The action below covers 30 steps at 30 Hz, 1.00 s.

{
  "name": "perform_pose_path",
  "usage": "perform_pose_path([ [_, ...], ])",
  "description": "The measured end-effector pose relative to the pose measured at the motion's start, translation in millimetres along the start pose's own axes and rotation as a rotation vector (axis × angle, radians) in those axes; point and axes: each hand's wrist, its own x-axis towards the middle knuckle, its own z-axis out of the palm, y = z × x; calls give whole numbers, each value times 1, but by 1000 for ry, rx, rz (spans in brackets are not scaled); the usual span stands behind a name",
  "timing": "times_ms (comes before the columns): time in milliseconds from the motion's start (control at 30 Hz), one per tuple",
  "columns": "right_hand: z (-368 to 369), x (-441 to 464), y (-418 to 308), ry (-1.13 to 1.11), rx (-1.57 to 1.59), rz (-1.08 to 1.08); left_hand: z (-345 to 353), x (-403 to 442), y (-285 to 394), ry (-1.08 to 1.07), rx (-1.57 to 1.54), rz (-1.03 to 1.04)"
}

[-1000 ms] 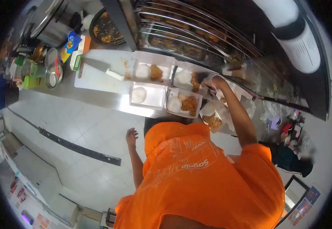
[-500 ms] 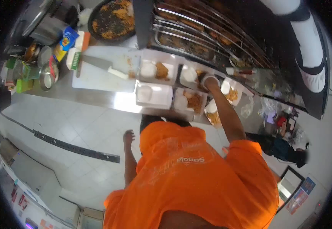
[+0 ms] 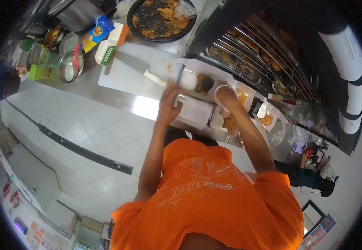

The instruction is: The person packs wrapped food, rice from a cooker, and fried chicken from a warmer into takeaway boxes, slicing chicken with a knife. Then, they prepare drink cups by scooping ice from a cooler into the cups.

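Note:
My right hand is closed around a clear, round-rimmed plastic container, partly hidden by the hand. A dark mass shows just left of it, over the food in the back-left white takeaway box; whether it is inside the container I cannot tell. My left hand reaches to the left ends of the boxes, thumb and fingers apart. Beside its thumb lies the front-left white box. Another box with a white mound and orange-brown food sits below my right hand.
A white cutting board bears a white-handled knife. Behind it are a round black pan of orange crumbs and a yellow-blue packet. Metal bowls stand left. A dark rack with metal bars rises behind the boxes.
My left hand has risen from beside my body to the boxes' left ends. My right hand, with the clear container, has shifted left along the boxes to the back-left one. The view has shifted.

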Motion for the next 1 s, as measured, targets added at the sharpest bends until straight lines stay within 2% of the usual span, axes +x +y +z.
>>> perform_pose_path([
  [33, 5, 16, 1, -92, 12, 3, 3, -3, -6, -32, 12, -2],
  [133, 16, 66, 16, -366, 46, 14, 5, -23, 1, 104, 132, 10],
  [167, 23, 66, 26, -476, 53, 28, 7, -35, 4, 69, 147, -58],
  [233, 25, 67, 50, -427, 122, -9, 7, -32, -3, 20, 185, -151],
  [267, 26, 67, 61, -403, 156, -29, 7, -32, -7, 38, 181, -123],
  [333, 28, 58, 33, -206, -123, 6, 7, -44, -12, 58, 177, -87],
  [367, 11, 41, -7, -114, -209, -7, 7, -41, -12, 54, 188, -92],
  [433, 47, 55, -16, -57, -312, 18, 7, -40, -7, 19, 205, -97],
  [467, 137, 121, 55, 283, -263, -279, 1, -26, -7, 64, 199, -54],
  [500, 120, 111, 63, -49, -75, -162, -2, -29, 4, 92, 182, -43],
  [567, 17, 89, 43, -665, 309, 79, -5, -29, 6, 109, 169, -37],
  [600, -27, 60, 1, -581, -79, 57, -4, -33, 0, 104, 174, -65],
  [667, 50, 108, 56, -298, -318, -280, -2, -34, -6, 111, 134, -143],
  [733, 102, 110, 53, -72, -214, -46, -1, -39, -6, 107, 46, -214],
  [767, 132, 122, 63, -38, -278, -114, 2, -43, -8, 86, 64, -183],
  [800, 127, 117, 71, 171, -247, -281, 3, -32, -19, 90, 89, -125],
  [867, 100, 103, 76, -408, 138, -8, 6, -50, -9, 98, 18, -143],
  [933, 1, 58, 18, -545, 313, 62, -10, -30, 7, 186, -136, -175],
  [1000, -35, 5, -17, -378, 603, 26, -18, -39, 12, 345, 81, -164],
])
